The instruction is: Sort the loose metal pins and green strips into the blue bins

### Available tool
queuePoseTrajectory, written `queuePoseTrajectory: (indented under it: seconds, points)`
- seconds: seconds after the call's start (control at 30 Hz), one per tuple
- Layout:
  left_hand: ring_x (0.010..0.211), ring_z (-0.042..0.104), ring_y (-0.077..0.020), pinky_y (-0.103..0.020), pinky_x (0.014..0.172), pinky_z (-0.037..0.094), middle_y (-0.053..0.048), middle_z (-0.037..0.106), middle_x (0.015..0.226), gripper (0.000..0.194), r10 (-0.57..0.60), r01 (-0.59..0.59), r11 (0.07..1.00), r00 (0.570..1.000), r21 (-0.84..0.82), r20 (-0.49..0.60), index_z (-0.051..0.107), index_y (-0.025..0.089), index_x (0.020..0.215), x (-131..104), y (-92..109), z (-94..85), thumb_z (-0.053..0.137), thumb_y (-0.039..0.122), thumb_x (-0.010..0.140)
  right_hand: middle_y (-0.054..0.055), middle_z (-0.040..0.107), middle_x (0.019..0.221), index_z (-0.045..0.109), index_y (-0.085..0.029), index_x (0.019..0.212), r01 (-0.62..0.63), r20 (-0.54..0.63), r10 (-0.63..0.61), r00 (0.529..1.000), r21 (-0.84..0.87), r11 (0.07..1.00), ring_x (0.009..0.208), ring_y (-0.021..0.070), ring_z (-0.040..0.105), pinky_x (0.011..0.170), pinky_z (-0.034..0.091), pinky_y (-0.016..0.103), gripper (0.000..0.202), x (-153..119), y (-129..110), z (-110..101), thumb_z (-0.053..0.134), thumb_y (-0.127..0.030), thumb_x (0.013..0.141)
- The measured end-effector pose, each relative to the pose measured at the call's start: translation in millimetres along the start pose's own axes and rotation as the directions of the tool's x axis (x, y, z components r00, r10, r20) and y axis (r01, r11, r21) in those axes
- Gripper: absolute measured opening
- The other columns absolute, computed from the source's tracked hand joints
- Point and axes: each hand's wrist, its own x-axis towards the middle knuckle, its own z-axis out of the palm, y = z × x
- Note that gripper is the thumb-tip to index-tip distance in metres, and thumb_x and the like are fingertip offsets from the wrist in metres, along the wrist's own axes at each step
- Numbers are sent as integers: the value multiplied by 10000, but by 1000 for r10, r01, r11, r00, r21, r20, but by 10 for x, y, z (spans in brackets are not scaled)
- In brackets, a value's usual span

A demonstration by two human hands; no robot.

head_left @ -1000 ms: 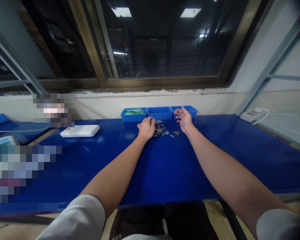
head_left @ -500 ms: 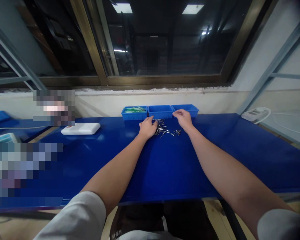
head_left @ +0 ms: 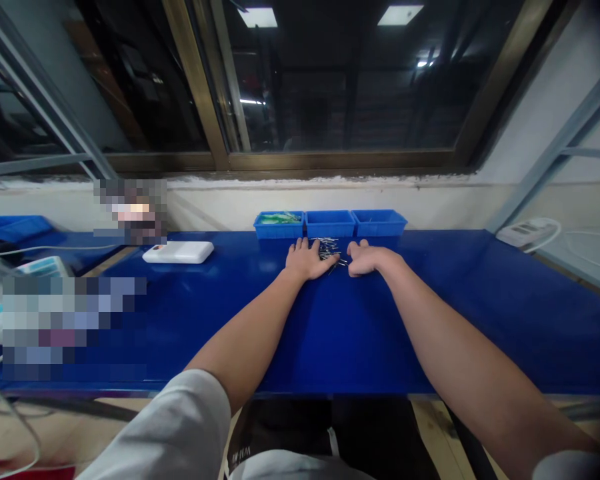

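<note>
Silvery metal pins (head_left: 329, 245) lie in a loose pile at the thumb side of the left hand (head_left: 307, 259), which rests palm down with its fingers spread, gripping nothing visible. Across a small gap, the right hand (head_left: 363, 259) is low over the worktop (head_left: 320, 333), fingers bent; whether it pinches a pin cannot be told. The step in hand looks like fingering pins apart, the left hand beside the pile. The next move seems to call for a light fingertip pinch, since the pins are thin and crossed. Just beyond the hands stand three blue tubs: one with green stuff (head_left: 280, 218) behind the left hand, two farther right. Well left of the left hand sits a white box (head_left: 179, 252).
</note>
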Motion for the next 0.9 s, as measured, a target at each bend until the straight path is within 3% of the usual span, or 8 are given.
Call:
queuePoseTrajectory:
  seconds: [0.1,0.2,0.4,0.67,0.9]
  points:
    - [1394,196,-337,-482,1107,180,-163,262,1504,889,90,-90,996,995,-2,34,303,188,1434,15,-11,30,230,778,773,160,499,1135,549,-182,1115,78,-119,-76,990,20,997,931,293,578,712,462,363,520,82,-35,90,647,-227,607]
    - [1382,234,-333,-461,1108,201,-159,295,1491,827,149,-149,989,989,-3,20,332,178,1421,31,-18,55,252,730,810,141,558,1030,586,-169,1008,227,-277,-211,937,26,974,978,283,557,787,446,349,318,228,-37,223,589,-200,691]
    - [1288,399,-304,-447,1062,299,-166,465,1372,646,245,-246,969,968,0,-44,501,155,1289,49,-21,60,228,590,898,102,602,931,648,-156,917,383,-470,-300,831,92,919,888,203,566,837,428,300,196,382,-12,348,561,-165,742]
    - [1147,520,-243,-377,976,404,-120,589,1217,501,285,-287,958,955,-15,-86,581,170,1167,53,-31,19,263,477,932,55,650,867,704,-171,864,501,-519,-306,798,289,815,754,148,588,737,452,259,158,419,76,354,594,-187,751]
    - [1050,586,-231,-346,883,469,-77,630,1158,442,271,-275,961,956,-17,-111,598,218,1127,29,-35,-12,281,460,936,54,661,845,691,-159,824,534,-529,-325,784,309,787,743,148,582,717,441,260,121,470,103,373,593,-171,755]
